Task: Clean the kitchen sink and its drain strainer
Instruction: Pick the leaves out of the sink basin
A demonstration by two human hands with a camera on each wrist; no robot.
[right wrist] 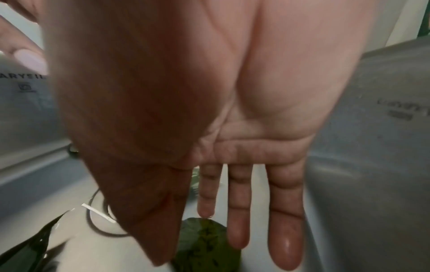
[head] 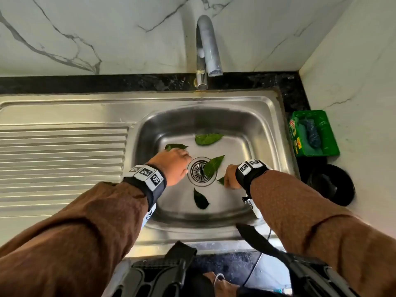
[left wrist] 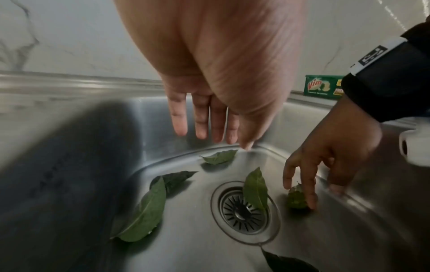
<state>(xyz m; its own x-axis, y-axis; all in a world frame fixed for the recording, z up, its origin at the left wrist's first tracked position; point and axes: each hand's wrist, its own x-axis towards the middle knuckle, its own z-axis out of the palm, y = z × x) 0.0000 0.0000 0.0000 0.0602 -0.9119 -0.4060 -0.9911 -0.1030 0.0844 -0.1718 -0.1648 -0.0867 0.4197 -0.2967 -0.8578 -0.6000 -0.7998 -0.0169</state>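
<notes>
My right hand [head: 230, 176], fingers straight, touches a small leaf [left wrist: 296, 197] on the sink [head: 252, 129] floor beside the drain strainer [head: 200, 171]. My left hand [head: 174, 166] hovers open, fingers extended. Another leaf [head: 212, 166] lies across the strainer; beyond stands the faucet [head: 206, 48].

Green soap tray [head: 327, 133] on counter beside black round lid [head: 331, 185].
</notes>
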